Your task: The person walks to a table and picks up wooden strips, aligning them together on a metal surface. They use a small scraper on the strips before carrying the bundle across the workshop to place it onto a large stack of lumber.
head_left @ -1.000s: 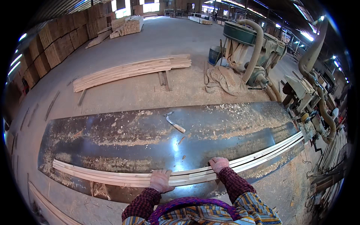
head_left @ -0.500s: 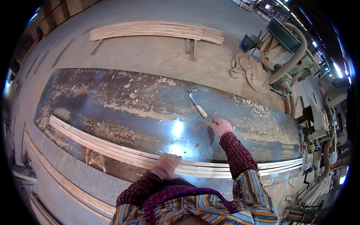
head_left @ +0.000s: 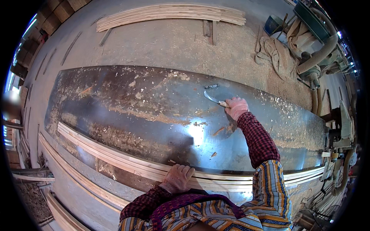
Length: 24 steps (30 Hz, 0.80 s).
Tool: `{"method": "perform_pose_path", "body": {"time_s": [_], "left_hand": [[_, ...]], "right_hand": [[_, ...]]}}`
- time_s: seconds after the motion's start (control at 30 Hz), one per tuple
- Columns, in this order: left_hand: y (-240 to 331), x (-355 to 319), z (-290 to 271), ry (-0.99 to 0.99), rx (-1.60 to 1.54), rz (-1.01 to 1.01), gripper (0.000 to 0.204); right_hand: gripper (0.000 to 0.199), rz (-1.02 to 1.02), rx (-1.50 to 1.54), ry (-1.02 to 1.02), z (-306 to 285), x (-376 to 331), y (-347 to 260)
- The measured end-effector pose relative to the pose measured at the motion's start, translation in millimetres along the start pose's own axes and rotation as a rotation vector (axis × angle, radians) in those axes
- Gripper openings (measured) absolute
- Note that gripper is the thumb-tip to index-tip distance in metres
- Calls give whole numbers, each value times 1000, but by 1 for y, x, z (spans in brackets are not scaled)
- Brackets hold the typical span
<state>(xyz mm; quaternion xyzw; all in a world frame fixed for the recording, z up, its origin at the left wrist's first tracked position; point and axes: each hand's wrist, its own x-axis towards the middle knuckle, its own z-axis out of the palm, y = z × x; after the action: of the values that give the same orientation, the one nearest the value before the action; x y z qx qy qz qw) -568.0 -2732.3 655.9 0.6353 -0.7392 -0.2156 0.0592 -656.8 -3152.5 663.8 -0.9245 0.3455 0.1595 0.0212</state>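
My right hand (head_left: pixel 237 108), in a pinkish work glove, is closed round the wooden handle of a sickle (head_left: pixel 211 97) over the metal-topped table (head_left: pixel 154 90). The sickle's thin curved blade points left and away from me. Just beyond the blade lies a small dark metal piece (head_left: pixel 214 86), its kind unclear. Along the table's near edge runs a bundle of long, pale wooden strips (head_left: pixel 115 156). My left hand (head_left: pixel 178 178), gloved too, is closed over these strips with its fingers curled across them.
Sawdust and chips (head_left: pixel 142 113) litter the tabletop. Beyond it, a stack of boards (head_left: pixel 169 12) rests on a support. A machine with a ribbed hose (head_left: pixel 318 57) stands at the far right, near a crumpled cloth (head_left: pixel 275 56). More long strips (head_left: pixel 83 173) lie at the left.
My right hand has reached farther away and taken hold of the sickle, which lay on the table. My left hand stays on the strips. The whole view has shifted slightly.
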Motion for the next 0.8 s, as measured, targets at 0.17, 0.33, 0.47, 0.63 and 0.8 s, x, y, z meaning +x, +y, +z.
{"method": "perform_pose_path", "body": {"time_s": [0.17,0.33,0.47,0.63,0.8], "left_hand": [[0,1,-1,59,-10,-9,84],[11,9,-5,127,-44,-35,70],[19,7,5,143,15,-20,68],[41,5,2,56,248,-82,88],[41,-1,1,-65,316,-147,103]], "right_hand": [[43,32,175,273,3,-38,-9],[31,14,429,122,31,-168,-43],[52,-50,641,76,73,-276,-73],[89,-137,340,18,82,-340,-93],[97,-34,325,-18,87,-342,-121]]}}
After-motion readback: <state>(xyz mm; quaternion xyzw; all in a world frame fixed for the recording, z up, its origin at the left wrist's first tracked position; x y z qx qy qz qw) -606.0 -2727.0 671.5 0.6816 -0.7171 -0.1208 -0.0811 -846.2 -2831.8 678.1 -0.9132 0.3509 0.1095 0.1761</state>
